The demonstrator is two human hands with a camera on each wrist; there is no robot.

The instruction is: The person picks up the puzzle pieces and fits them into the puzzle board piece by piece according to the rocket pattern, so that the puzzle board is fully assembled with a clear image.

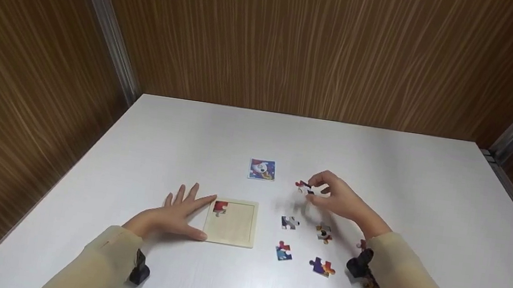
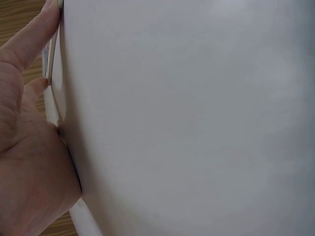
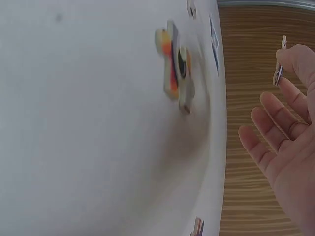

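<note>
My right hand (image 1: 336, 197) pinches a jigsaw puzzle piece (image 1: 303, 187), white with red and dark parts, between thumb and index finger, raised over the table. In the right wrist view the piece (image 3: 279, 61) shows nearly edge-on, the other fingers loosely bent. My left hand (image 1: 172, 216) lies spread at the left side of a square wooden puzzle tray (image 1: 253, 225), index fingertip by its top left corner and thumb by the bottom left. One red puzzle piece (image 1: 220, 207) sits in the tray's upper left corner. Only part of the left hand (image 2: 29, 162) shows in the left wrist view.
Right of the tray lie several loose pieces, including a white one (image 1: 290, 223), a red and blue one (image 1: 283, 251) and a purple and orange one (image 1: 321, 266). The right sleeve partly covers others (image 1: 371, 282). A picture card (image 1: 262, 169) lies behind the tray. Wood-grain panels (image 1: 299, 45) surround the white table.
</note>
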